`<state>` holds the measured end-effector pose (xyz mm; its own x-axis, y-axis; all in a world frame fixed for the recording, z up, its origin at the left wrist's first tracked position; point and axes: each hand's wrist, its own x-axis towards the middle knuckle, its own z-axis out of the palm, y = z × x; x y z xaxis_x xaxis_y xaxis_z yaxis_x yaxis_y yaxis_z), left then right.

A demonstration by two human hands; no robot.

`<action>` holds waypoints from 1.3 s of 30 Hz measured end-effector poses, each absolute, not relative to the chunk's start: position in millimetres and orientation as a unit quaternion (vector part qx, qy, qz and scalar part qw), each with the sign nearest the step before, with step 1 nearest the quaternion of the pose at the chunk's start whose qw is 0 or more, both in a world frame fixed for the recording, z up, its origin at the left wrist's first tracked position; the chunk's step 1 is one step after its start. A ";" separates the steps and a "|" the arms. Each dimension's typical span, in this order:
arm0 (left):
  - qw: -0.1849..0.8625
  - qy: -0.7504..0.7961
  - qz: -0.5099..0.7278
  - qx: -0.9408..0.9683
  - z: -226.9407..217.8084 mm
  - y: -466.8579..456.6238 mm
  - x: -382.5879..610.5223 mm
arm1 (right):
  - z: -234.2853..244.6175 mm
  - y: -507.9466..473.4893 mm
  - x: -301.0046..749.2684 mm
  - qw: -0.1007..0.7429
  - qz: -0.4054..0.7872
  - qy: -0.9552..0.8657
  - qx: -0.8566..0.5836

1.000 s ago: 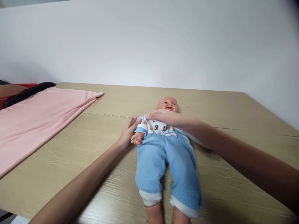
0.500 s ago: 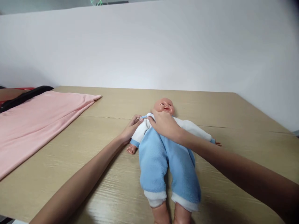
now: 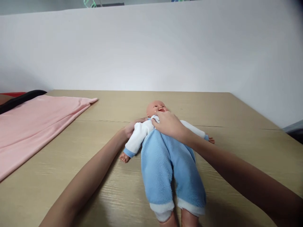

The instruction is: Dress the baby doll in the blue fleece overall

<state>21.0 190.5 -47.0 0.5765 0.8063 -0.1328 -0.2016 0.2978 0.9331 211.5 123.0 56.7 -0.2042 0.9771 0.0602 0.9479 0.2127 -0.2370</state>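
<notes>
A baby doll (image 3: 153, 107) lies on its back with its feet toward me, dressed in a white and light-blue fleece outfit (image 3: 157, 164). My right hand (image 3: 169, 124) is over its chest, thumb and fingers closed on the collar of the outfit just below the chin. At the doll's shoulder on the left side of the view, my left hand (image 3: 134, 126) reaches behind the white sleeve. Its visible fingers lie stretched out toward the neck; the thumb is hidden by the sleeve. Both doll arms are spread out to the sides.
A pink cloth (image 3: 42, 126) covers the left part of the wooden table (image 3: 113, 186). Behind it is a black curved edge (image 3: 23, 98) with something red. A white partition (image 3: 142, 53) stands along the table's far side. Something dark (image 3: 295, 134) is beyond the right edge.
My left hand has gone from pinching the shoulder fabric to behind the sleeve. The doll's arm on that side has swung outward and its head is turned slightly. My right hand stays at the collar.
</notes>
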 end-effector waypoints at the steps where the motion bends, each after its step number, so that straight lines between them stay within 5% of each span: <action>1: 0.742 0.311 0.335 0.491 -46.1 188.9 19.2 | 58.8 121.7 216.3 0.095 0.074 -0.772 -0.624; 10: 0.674 0.353 0.288 0.581 -20.3 183.1 -0.1 | 61.2 122.9 253.7 0.089 0.174 -0.786 -0.587; 19: 0.473 0.439 0.031 0.764 16.9 183.5 -37.2 | 22.9 104.7 352.6 0.189 0.339 -0.710 -0.588; 23: 0.429 0.415 0.020 0.802 14.9 187.2 -41.0 | -1.7 94.7 362.4 0.299 0.294 -0.698 -0.581; 31: 0.393 0.369 0.096 0.837 33.7 169.0 -34.6 | -36.5 51.9 384.0 0.349 -0.024 -0.780 -0.520; 35: 0.288 0.294 0.244 0.878 49.4 138.4 12.0 | -50.7 35.8 421.6 0.309 0.004 -0.782 -0.541; 39: 0.168 0.261 0.222 0.924 45.5 121.0 86.4 | -57.1 31.3 442.5 0.324 0.069 -0.743 -0.582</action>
